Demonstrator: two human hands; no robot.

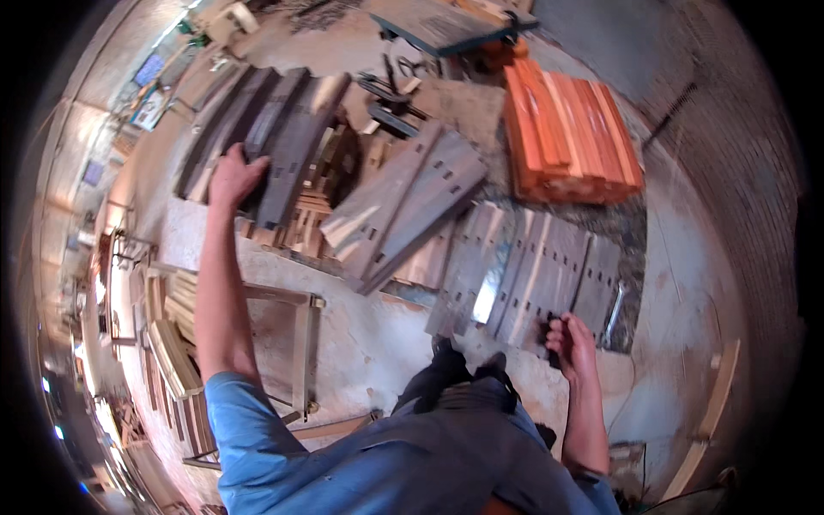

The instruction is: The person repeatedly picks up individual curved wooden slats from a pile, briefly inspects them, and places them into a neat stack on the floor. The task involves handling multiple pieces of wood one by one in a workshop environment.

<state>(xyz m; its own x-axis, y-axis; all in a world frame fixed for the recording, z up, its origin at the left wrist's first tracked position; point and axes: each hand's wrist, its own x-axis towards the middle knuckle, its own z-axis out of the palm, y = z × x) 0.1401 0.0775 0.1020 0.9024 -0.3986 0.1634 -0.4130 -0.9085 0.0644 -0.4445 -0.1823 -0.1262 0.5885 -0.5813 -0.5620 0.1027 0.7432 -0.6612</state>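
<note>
My left hand (pixel 233 176) reaches to a stack of dark brown wooden boards at the upper left. Its fingers and thumb are round the edge of one slotted board (pixel 287 163); the fingertips are partly hidden. Low on the right, my right hand (pixel 573 345) is closed with its fingers curled on a small dark object (pixel 548 336), too blurred to name. It hovers by the near ends of a row of slotted boards (pixel 541 270). Between the two groups, more slotted boards (pixel 412 202) lie at a slant on top of others.
A stack of orange-red wood pieces (pixel 571 133) stands at the far right. Black clamps (pixel 395 103) lie beyond the middle boards, near a dark-edged panel (pixel 446 26). On the left are a wooden frame (pixel 302 356) and pale timber strips (pixel 174 356). A metal wrench (pixel 615 313) lies beside the right-hand boards.
</note>
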